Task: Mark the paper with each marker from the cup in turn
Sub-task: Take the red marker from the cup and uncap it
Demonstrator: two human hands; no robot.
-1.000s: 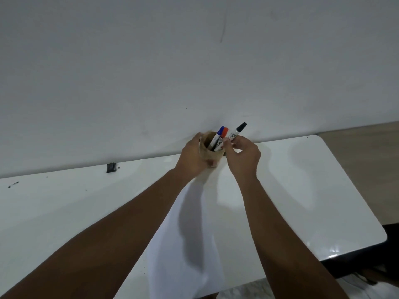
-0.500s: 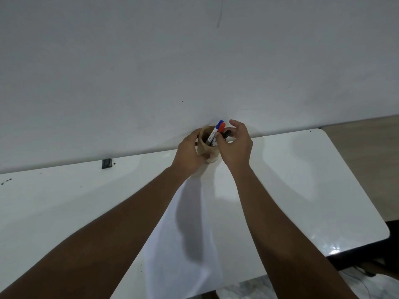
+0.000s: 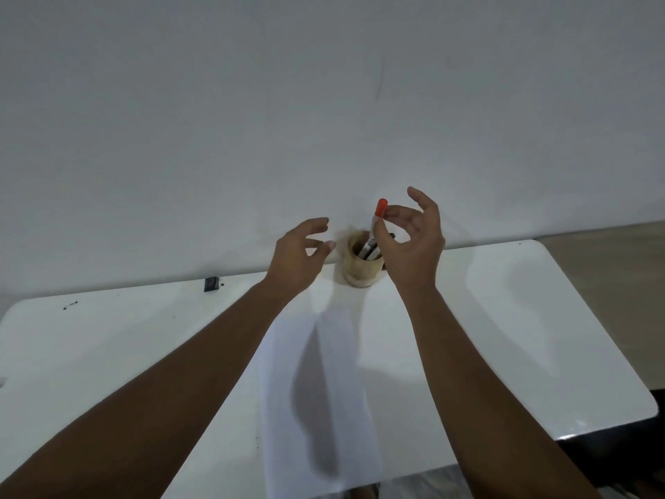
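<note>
A tan cup (image 3: 361,270) stands at the table's far edge against the wall, with markers inside it. My right hand (image 3: 414,243) pinches a red-capped marker (image 3: 378,219) between thumb and forefinger; the marker's lower end is still inside the cup and its cap points up. My left hand (image 3: 300,257) hovers just left of the cup with fingers spread, touching nothing. A white sheet of paper (image 3: 324,390) lies on the table between my forearms, reaching the near edge.
The white table (image 3: 521,318) has rounded corners and abuts a white wall. A small black object (image 3: 211,283) sits at the far left edge. Wooden floor shows to the right, and a dark seat below the table's right corner.
My left hand has let go of the cup and opened. My right hand put the black marker back into the cup and now lifts the red-capped one.
</note>
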